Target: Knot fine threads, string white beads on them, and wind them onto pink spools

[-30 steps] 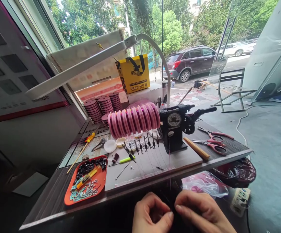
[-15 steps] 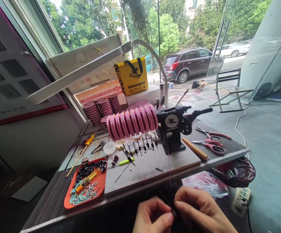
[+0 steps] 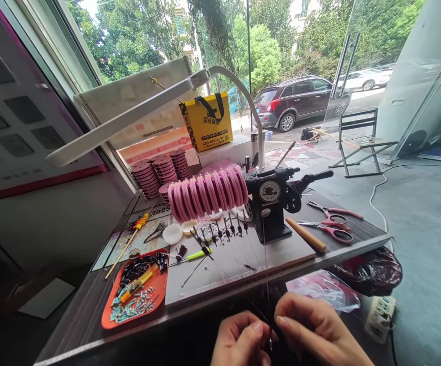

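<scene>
A thin reddish thread (image 3: 265,259) runs down from the black hand-cranked winder (image 3: 271,203) past the table edge to my hands. My left hand (image 3: 241,338) is closed, its fingers curled around the thread's lower part, where a small shiny bit shows at the fingertips. Close beside it, my right hand (image 3: 314,325) pinches thumb and forefinger together on fine thread; the exact grip is hard to make out against the dark background. On the winder's shaft sits a row of pink spools (image 3: 208,193).
An orange tray (image 3: 108,310) of small black and metal parts stands front left. Scissors (image 3: 330,231) and a wooden stick (image 3: 306,235) lie right of the winder. Floats on fine lines and a green tool (image 3: 199,254) lie on the board (image 3: 235,277). A white lamp (image 3: 128,119) arches above.
My left hand has shifted slightly left, its thumb drawn back and its fingers curled more. A shiny bit now shows below its fingertips. My right hand is nearly unmoved.
</scene>
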### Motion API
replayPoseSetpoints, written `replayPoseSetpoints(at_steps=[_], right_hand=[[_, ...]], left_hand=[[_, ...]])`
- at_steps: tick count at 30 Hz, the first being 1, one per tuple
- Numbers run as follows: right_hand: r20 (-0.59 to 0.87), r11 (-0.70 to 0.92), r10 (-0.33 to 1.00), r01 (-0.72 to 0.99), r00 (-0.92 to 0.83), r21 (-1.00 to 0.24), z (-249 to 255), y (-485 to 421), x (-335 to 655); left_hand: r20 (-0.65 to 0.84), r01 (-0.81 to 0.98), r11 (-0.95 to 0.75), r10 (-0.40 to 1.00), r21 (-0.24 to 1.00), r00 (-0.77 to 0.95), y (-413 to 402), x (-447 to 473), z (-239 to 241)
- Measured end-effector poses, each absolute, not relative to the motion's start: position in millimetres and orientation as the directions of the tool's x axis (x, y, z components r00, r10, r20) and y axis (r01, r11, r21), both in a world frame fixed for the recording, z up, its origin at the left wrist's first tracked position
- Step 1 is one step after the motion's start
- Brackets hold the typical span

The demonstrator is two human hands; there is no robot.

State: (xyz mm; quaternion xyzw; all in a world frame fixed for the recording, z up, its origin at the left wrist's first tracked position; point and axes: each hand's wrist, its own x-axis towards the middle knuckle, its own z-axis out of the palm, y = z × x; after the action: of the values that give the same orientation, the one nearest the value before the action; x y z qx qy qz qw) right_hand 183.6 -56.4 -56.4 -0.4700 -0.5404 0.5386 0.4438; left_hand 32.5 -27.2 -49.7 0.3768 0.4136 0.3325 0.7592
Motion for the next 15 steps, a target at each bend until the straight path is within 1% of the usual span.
replayPoseSetpoints(at_steps=[5,9,11,15], right_hand=[[-0.002,0.009,0.986,0.066,-0.166,-0.998,-56.0,-55.0,182.9],[-0.001,0.010,0.988,0.070,-0.158,-0.998,-56.2,-53.8,181.0],[-0.002,0.007,0.987,0.050,-0.162,-0.999,-55.0,-52.6,179.9],[-0.011,-0.007,0.985,0.025,-0.170,-1.000,-53.6,-49.6,177.9]], left_hand=[[-0.411,-0.095,0.484,0.818,0.870,0.402,-25.6,33.7,-56.0],[-0.405,-0.024,0.462,0.800,0.886,0.443,-24.3,35.0,-59.7],[-0.379,-0.025,0.438,0.805,0.899,0.457,-23.2,35.5,-61.8],[-0.251,-0.099,0.316,0.878,0.944,0.408,-20.3,33.7,-66.8]])
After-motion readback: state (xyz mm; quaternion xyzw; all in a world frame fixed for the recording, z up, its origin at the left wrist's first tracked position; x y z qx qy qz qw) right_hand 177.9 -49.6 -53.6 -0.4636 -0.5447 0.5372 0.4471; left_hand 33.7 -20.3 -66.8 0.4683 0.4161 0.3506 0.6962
